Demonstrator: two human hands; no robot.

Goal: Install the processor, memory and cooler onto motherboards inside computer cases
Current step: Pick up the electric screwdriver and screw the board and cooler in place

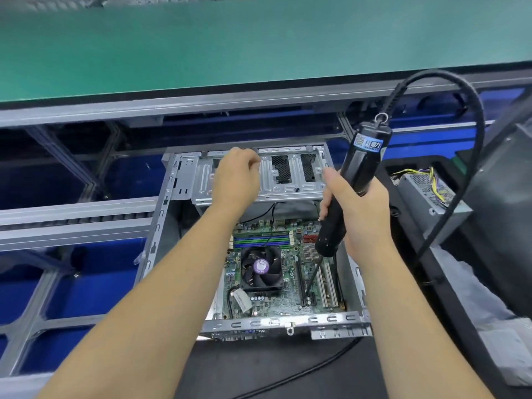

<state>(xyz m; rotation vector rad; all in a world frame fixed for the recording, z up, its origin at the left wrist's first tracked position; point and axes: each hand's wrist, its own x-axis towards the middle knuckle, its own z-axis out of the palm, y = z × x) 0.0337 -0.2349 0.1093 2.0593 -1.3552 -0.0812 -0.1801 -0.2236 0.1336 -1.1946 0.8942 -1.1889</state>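
Two bare forearms reach in from the near edge toward an open computer case [184, 180] lying on its side on a dark worktop [259, 367]. To the left, blue bins [72, 286] sit under an aluminium rail frame [72, 217], with a green belt [201, 44] running across the far side. The left hand [236, 180] rests at the case's far end, its fingers curled over the top edge of the metal drive cage [288, 174]; whether it pinches anything small cannot be told. Below and between the hands, the motherboard [290, 300] lies flat in the case floor, with the memory slots [260, 239] near its far edge and the black cooler [260, 267] fan fitted just nearer the camera. The right hand [359, 214] grips the black barrel of an electric screwdriver [354, 182], fingers wrapped round it, the tool tilted so that its bit [312, 280] points down toward the expansion slots [328, 283] at the board's right side; whether the tip touches the board cannot be told. A thick black cable [472, 110] loops from the tool's top out to the right. Further right, a grey power supply [431, 197] with coloured wires sits just beside the case.
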